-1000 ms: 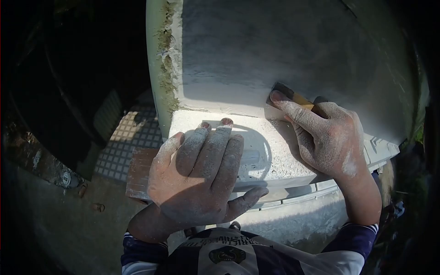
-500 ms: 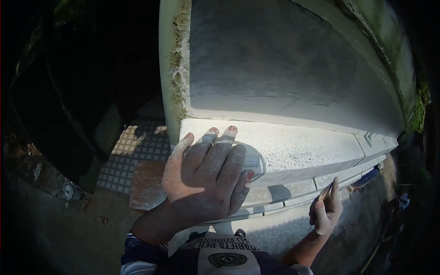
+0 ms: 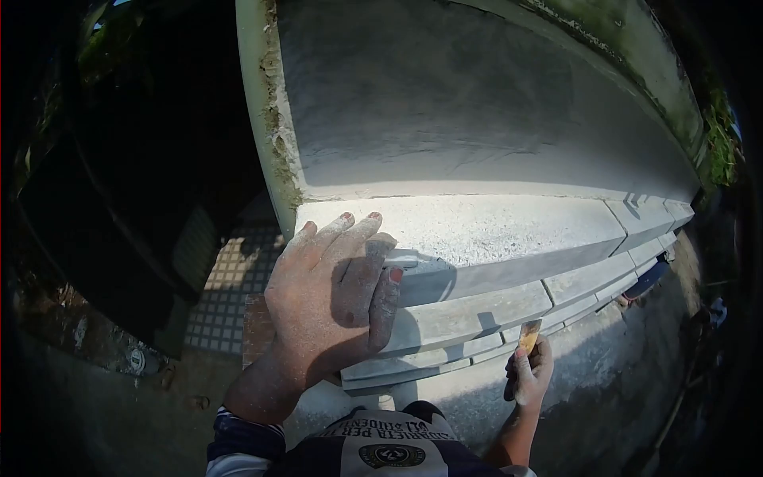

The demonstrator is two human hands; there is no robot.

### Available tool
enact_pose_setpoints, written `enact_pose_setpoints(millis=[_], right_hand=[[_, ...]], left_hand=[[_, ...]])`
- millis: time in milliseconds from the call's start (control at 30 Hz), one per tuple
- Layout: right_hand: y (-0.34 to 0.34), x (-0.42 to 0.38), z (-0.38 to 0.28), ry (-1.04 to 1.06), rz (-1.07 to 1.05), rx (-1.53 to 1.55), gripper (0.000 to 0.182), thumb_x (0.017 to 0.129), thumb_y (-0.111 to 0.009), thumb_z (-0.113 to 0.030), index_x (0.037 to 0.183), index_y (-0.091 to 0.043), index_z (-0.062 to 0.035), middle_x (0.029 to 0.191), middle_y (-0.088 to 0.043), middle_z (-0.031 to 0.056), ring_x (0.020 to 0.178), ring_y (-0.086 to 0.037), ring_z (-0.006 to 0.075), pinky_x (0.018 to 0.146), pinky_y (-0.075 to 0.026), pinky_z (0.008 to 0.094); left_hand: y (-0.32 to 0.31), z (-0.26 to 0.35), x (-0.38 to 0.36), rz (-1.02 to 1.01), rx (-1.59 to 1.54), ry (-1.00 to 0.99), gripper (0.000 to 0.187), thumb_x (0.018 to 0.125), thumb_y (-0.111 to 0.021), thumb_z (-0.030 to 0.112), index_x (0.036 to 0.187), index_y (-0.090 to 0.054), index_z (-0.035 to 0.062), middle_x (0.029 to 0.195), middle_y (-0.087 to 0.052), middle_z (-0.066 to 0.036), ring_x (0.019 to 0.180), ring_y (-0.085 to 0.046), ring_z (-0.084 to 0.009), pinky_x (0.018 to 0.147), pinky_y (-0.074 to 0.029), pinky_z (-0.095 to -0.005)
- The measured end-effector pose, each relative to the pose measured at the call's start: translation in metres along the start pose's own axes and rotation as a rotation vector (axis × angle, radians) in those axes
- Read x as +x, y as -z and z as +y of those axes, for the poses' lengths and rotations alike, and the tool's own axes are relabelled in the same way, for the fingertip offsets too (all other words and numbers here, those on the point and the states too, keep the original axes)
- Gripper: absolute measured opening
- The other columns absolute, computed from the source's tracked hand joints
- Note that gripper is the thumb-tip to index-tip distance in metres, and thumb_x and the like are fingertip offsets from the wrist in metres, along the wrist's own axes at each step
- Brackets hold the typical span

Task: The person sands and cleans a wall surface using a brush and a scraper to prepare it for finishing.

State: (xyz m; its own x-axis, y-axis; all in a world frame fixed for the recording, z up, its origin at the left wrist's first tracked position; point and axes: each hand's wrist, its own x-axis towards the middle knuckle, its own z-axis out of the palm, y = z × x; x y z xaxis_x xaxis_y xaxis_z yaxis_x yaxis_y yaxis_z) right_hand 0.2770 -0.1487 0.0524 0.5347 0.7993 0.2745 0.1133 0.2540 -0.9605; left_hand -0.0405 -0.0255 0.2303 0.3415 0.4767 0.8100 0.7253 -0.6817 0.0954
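My left hand (image 3: 322, 290), coated in white dust, is spread flat with its fingers apart over the left end of a pale block ledge (image 3: 509, 226). Its fingertips overlap the speckled, dusty top in this view, and the thumb points toward the front edge. A shadow falls on the ledge just right of the hand. Lower right, away from the ledge, my right hand (image 3: 531, 378) is closed around a small flat scraper (image 3: 529, 334), whose brownish-yellow face sticks up above the thumb. Its lower part is mostly hidden in the fingers.
Behind the ledge rises a smooth grey plastered panel (image 3: 445, 103), bordered left by a rough-edged post (image 3: 274, 119). More pale blocks (image 3: 469, 310) step down in front. A brown brick-like block (image 3: 256, 326) and checkered tiles (image 3: 226, 294) lie left; a dark blue object (image 3: 645, 278) sits right.
The view has shifted, and the ledge sits further left. My right hand has moved down and left, turning the scraper's flat face toward me. My left hand stays spread over the ledge.
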Motion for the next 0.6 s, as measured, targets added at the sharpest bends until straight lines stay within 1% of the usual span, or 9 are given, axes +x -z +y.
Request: enact_pose_setpoints(millis=[33, 67, 200, 233, 267, 367, 467, 533, 600], right_hand=[[-0.001, 0.003, 0.006, -0.016, -0.006, 0.028, 0.027, 0.101, -0.067, -0.014, 0.121, -0.056, 0.0002, 0.078, -0.060, -0.0001, 0.056, -0.052, 0.0067, 0.051, -0.041, 0.0219], [-0.004, 0.007, 0.007, 0.011, -0.019, 0.059, 0.020, 0.103, -0.064, -0.012, 0.116, -0.054, -0.0013, 0.078, -0.060, 0.0020, 0.057, -0.055, 0.0090, 0.051, -0.044, 0.0229], [-0.020, 0.033, 0.011, -0.200, -0.070, 0.223, 0.015, 0.104, -0.062, -0.011, 0.112, -0.052, -0.0014, 0.075, -0.060, 0.0063, 0.057, -0.062, 0.0148, 0.051, -0.053, 0.0276], [-0.021, 0.039, 0.011, -0.259, -0.143, 0.175, 0.018, 0.103, -0.064, -0.014, 0.112, -0.053, -0.0026, 0.072, -0.060, 0.0059, 0.052, -0.061, 0.0153, 0.046, -0.050, 0.0284], [-0.025, 0.051, 0.021, -0.256, -0.176, 0.185, 0.018, 0.103, -0.064, -0.013, 0.112, -0.053, -0.0024, 0.072, -0.061, 0.0059, 0.051, -0.062, 0.0154, 0.045, -0.050, 0.0284], [-0.036, 0.059, 0.040, -0.276, -0.264, 0.216, 0.015, 0.103, -0.063, -0.013, 0.110, -0.054, -0.0019, 0.072, -0.061, 0.0058, 0.052, -0.062, 0.0156, 0.045, -0.049, 0.0285], [-0.039, 0.068, 0.048, -0.315, -0.330, 0.212, 0.013, 0.103, -0.063, -0.011, 0.108, -0.056, -0.0008, 0.076, -0.061, 0.0052, 0.054, -0.063, 0.0147, 0.047, -0.050, 0.0278], [-0.038, 0.074, 0.060, -0.346, -0.369, 0.146, 0.012, 0.103, -0.063, -0.010, 0.109, -0.059, -0.0005, 0.077, -0.062, 0.0047, 0.055, -0.062, 0.0144, 0.048, -0.049, 0.0277], [-0.037, 0.076, 0.063, -0.350, -0.385, 0.191, 0.014, 0.102, -0.063, -0.009, 0.112, -0.060, -0.0005, 0.077, -0.062, 0.0046, 0.055, -0.062, 0.0144, 0.048, -0.049, 0.0279]], left_hand=[[0.006, 0.004, 0.002, -0.021, 0.006, 0.031, 0.029, 0.090, -0.069, 0.027, 0.114, -0.073, 0.0113, 0.124, -0.072, -0.014, 0.116, -0.070, -0.0331, 0.107, -0.050, -0.0564], [0.009, 0.008, 0.004, -0.040, 0.013, 0.063, 0.028, 0.090, -0.071, 0.026, 0.113, -0.074, 0.0111, 0.123, -0.072, -0.014, 0.116, -0.070, -0.0332, 0.107, -0.050, -0.0557], [0.013, 0.007, 0.006, 0.018, -0.018, -0.039, 0.024, 0.088, -0.076, 0.020, 0.110, -0.074, 0.0093, 0.119, -0.073, -0.013, 0.111, -0.072, -0.0323, 0.100, -0.056, -0.0478], [0.016, 0.005, 0.007, 0.011, -0.019, -0.064, 0.025, 0.088, -0.077, 0.019, 0.110, -0.074, 0.0091, 0.119, -0.074, -0.013, 0.109, -0.072, -0.0315, 0.097, -0.058, -0.0456], [0.019, 0.010, 0.015, 0.009, -0.008, -0.092, 0.025, 0.088, -0.078, 0.019, 0.111, -0.074, 0.0089, 0.118, -0.074, -0.013, 0.108, -0.072, -0.0308, 0.095, -0.059, -0.0435], [0.026, 0.024, 0.031, -0.034, 0.029, -0.030, 0.021, 0.084, -0.082, 0.014, 0.103, -0.076, 0.0079, 0.111, -0.074, -0.013, 0.101, -0.074, -0.0294, 0.085, -0.061, -0.0381], [0.026, 0.036, 0.054, -0.125, 0.108, -0.092, 0.023, 0.081, -0.083, 0.017, 0.100, -0.075, 0.0083, 0.103, -0.072, -0.010, 0.091, -0.073, -0.0259, 0.075, -0.061, -0.0375], [0.022, 0.040, 0.071, -0.111, 0.176, -0.197, 0.024, 0.080, -0.083, 0.015, 0.100, -0.073, 0.0075, 0.099, -0.069, -0.009, 0.087, -0.070, -0.0252, 0.072, -0.059, -0.0386], [0.014, 0.042, 0.092, -0.071, 0.240, -0.320, 0.025, 0.079, -0.082, 0.014, 0.100, -0.071, 0.0066, 0.097, -0.066, -0.009, 0.086, -0.068, -0.0251, 0.070, -0.057, -0.0395]])
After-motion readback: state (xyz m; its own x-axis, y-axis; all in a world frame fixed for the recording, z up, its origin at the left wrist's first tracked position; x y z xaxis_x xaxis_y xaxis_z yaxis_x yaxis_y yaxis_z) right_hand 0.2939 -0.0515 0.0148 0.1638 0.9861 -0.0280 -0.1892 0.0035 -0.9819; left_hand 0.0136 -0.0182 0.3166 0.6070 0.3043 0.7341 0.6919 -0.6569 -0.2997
